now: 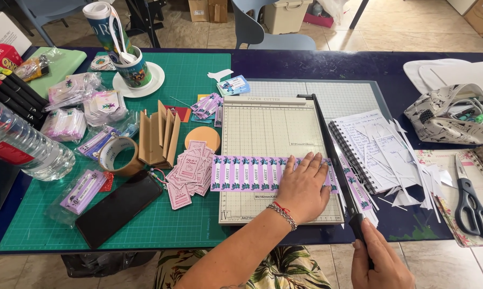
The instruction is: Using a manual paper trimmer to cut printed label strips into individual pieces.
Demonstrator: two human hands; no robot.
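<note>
My left hand (303, 187) lies flat, fingers spread, on a long strip of purple printed labels (247, 174) that stretches across a cream paper cutter (271, 131). It presses the strip's right end down beside the cutter's black blade arm (332, 155). My right hand (378, 262) is closed around the black handle at the near end of that blade arm, at the table's front edge. The blade arm is lowered along the board's right side. Cut purple label pieces (359, 192) lie just right of the blade.
A green cutting mat (188, 80) carries a black phone (118, 208), tape roll (115, 155), cardboard pieces (158, 136), pink tags (190, 171), a mug on a saucer (134, 69) and bagged labels. A water bottle (22, 144) lies left. A spiral notebook with paper scraps (375, 150), scissors (472, 200) and a pouch (450, 115) sit right.
</note>
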